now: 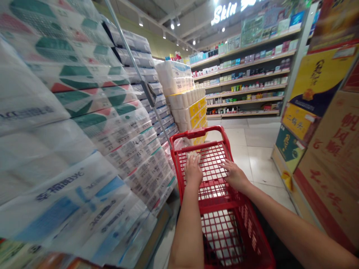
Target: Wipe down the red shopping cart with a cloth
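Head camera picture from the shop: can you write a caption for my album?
Left hand and right hand rest on a red wire shopping cart beside tall stacks of plastic-wrapped paper rolls.

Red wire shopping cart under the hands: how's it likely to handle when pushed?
The red wire shopping cart probably feels light for its size: it's open mesh, with little visible inside. On the smooth floor tiles it should roll easily, though its wheels are out of view.

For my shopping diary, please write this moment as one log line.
left hand: on red cart | right hand: on cart | left side: toilet roll packs | ahead: store shelves
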Demonstrator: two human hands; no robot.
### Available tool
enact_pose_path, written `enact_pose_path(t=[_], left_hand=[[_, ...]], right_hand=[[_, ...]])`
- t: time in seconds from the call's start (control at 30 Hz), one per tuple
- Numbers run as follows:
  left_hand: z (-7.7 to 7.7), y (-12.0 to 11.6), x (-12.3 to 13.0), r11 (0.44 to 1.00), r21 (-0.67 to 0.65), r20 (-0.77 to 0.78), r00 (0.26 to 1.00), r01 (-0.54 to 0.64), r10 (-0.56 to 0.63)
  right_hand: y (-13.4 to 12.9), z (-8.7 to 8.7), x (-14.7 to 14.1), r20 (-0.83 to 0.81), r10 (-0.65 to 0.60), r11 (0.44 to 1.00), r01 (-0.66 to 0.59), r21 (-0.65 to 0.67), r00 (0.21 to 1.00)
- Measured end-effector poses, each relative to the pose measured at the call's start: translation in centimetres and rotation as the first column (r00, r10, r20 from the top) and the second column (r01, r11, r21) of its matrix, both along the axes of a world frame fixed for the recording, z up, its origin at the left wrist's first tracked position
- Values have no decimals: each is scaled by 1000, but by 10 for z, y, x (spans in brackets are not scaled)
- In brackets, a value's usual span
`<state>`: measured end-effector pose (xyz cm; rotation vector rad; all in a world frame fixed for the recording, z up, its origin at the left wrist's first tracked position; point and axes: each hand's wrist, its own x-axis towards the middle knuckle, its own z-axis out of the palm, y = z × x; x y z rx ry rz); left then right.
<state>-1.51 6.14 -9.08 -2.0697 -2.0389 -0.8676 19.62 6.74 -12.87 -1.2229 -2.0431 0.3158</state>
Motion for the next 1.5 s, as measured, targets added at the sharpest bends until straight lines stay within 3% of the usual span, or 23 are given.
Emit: enact_pose_path(t=[0.1,0.23,0.27,0.4,0.43,0.47,0.6,0.63,0.77,0.8,0.9,0.93,1.07,1.1,1.23,1.3,1.4,1.43,1.5], left_hand=[[0,-2,-2,990,18,-39,990,138,-137],[1,-2,-6,992,59,71,991,-114,110],[2,-1,-7,992,60,80,991,-114,109],[0,1,-1,973,17,-2,973,232,-232],[-1,1,0,964,5,-11,964,267,-267],[-1,1,0,970,5,-6,970,242,-242],[-1,0,-5,995,40,84,992,-95,92],[0,-1,-7,995,36,85,993,-90,87],[4,-3,-10,982,-6,30,981,191,-191],[5,-3,-11,986,-1,36,985,166,-166],[6,-6,-12,995,38,89,992,-91,87],[6,-6,-12,992,38,88,989,-121,117],[7,-7,-11,995,-17,-17,995,97,-98],[7,-8,-11,995,-18,-28,994,103,-104],[8,-9,-16,984,36,33,984,-177,176],[8,-9,-16,989,21,16,989,-145,144],[8,-9,-14,997,-24,-47,996,77,-78],[8,-10,-13,996,-23,-47,995,87,-88],[9,-11,-14,999,-5,-12,999,-35,35]], right_hand=[[0,-1,0,-18,6,1000,-6,1,1000],[0,-3,0,-47,17,1000,-17,-5,999],[0,-3,0,-45,15,1000,-16,-7,999],[0,-3,0,-24,14,1000,-14,0,1000],[-1,-3,0,-21,17,1000,-17,4,1000],[-1,-2,0,-23,19,1000,-18,7,1000],[-2,-1,-1,-46,25,1000,-25,19,999],[-2,-2,-1,-47,27,999,-26,23,999],[-1,-4,0,-17,22,999,-21,38,1000],[0,-4,0,-9,18,999,-18,39,1000],[0,-5,1,5,10,999,-11,40,1000],[0,-5,1,8,11,999,-11,42,1000],[0,-5,1,8,18,999,-18,50,1000],[0,-5,1,7,18,999,-18,51,1000],[0,-6,0,10,14,999,-15,49,1000],[0,-5,0,8,17,999,-17,46,1000],[-1,-5,0,1,26,999,-27,37,1000],[-1,-4,0,-2,30,999,-30,32,1000],[-1,-4,1,-11,30,999,-30,20,999]])
